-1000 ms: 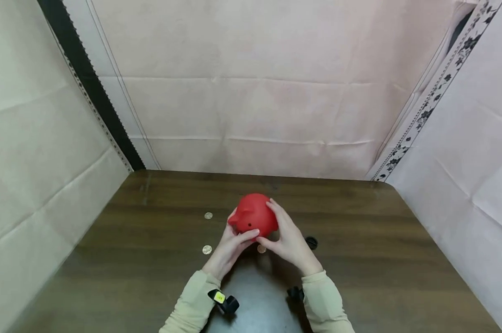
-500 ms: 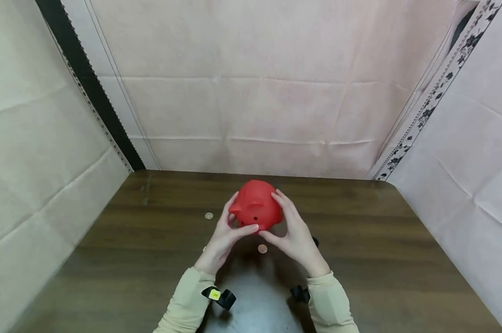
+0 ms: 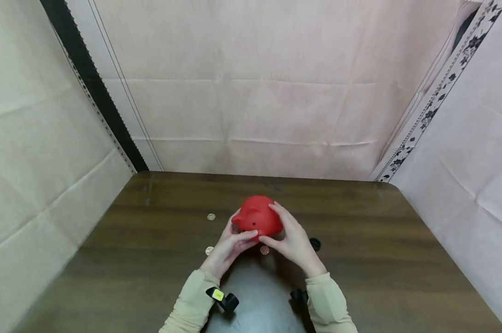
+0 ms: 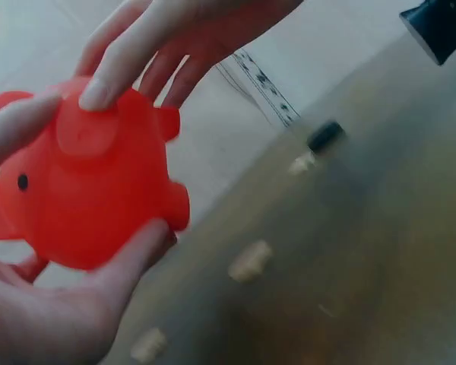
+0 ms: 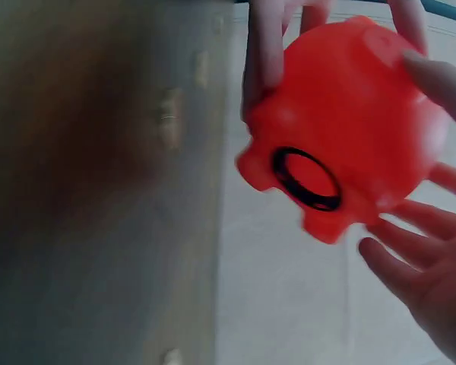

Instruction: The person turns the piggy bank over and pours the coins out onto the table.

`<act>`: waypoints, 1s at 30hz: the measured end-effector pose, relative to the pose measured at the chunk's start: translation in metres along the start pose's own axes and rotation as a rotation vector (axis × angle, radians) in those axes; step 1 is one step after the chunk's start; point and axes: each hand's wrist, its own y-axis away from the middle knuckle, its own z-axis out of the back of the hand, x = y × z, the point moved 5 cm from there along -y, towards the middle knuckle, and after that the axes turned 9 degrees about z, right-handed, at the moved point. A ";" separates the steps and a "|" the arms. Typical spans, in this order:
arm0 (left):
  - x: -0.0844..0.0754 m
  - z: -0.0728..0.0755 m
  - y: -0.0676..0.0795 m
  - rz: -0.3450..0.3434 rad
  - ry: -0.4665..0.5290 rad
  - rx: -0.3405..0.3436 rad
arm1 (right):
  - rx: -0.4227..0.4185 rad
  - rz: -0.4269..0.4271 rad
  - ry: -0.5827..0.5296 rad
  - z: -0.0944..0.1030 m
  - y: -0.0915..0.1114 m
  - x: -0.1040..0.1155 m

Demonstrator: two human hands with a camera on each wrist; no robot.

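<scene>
Red plastic piggy bank, held above the counter between left grip and right grip, each pinching opposite sides with fingers and thumb. Probably light and hollow, firm with perhaps slight give, unlikely to crack. Smooth and rounded, so liable to turn or slip under a one-sided hold. Best taken by the broad flanks, clear of the black-rimmed opening underneath. Lower down, on the counter: three scattered coins; black round cap beside the right grip.
</scene>
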 end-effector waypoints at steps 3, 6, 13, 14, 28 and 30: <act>-0.003 -0.001 -0.001 -0.037 0.021 0.024 | -0.050 0.026 -0.043 0.005 -0.003 0.004; -0.004 -0.001 -0.004 -0.061 0.048 0.035 | -0.048 0.048 -0.060 0.006 -0.006 0.005; -0.001 0.006 -0.008 -0.031 -0.063 -0.056 | 0.061 -0.043 -0.108 -0.003 -0.005 -0.006; -0.002 0.005 -0.008 -0.042 -0.095 -0.074 | 0.062 -0.049 -0.124 -0.003 -0.005 -0.008; -0.021 -0.022 0.013 -0.541 -0.446 -0.010 | -0.148 0.155 -0.244 0.002 0.000 -0.007; -0.021 -0.023 0.015 -0.594 -0.469 0.001 | -0.178 0.216 -0.240 0.003 0.001 -0.004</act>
